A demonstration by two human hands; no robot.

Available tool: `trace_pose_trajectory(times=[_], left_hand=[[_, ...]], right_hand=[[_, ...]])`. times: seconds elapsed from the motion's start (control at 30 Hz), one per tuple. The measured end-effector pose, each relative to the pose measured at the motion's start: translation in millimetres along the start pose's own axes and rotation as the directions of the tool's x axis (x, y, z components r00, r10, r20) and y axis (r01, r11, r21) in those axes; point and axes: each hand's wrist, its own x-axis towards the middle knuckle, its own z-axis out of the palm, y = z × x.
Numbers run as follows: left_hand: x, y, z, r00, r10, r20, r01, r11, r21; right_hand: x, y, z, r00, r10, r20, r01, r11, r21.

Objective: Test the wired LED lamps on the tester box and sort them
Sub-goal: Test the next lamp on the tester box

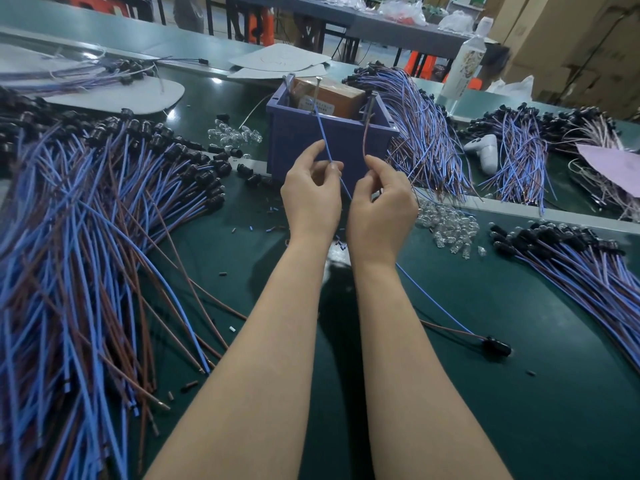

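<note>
One box [329,143], perhaps six wire piles [86,237].

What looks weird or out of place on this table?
What looks like a white game controller lies among the wire bundles on the right, odd beside lamp parts. Loose clear bulbs and tiny wire scraps are scattered across the table.

Left hand [311,199] pinches blue wire [321,132], right hand [381,209] brown wire [364,142]

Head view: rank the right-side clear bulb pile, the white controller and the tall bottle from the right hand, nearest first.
1. Clear bulb pile, just right of the right hand.
2. White controller, farther right and back, among wires.
3. Tall bottle, farthest back, beyond the wire bundles.
</note>
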Motion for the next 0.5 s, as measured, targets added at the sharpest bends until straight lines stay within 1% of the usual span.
trace_pose_trajectory(times=[0.27, 0.5], left_hand=[[0.0, 0.3, -1.3, 1.000, 0.013, -0.001, -0.013, 1.000, 0.006], [0.0, -0.4, 0.3, 1.000, 0.002, -0.022, -0.001, 1.000, 0.020]], right_hand=[[-1.3, -1.4, 1.2, 1.000, -0.030, -0.005, 0.030, 1.000, 0.000], [0.1, 1.0, -0.1, 1.000, -0.012, -0.026, 0.012, 1.000, 0.026]])
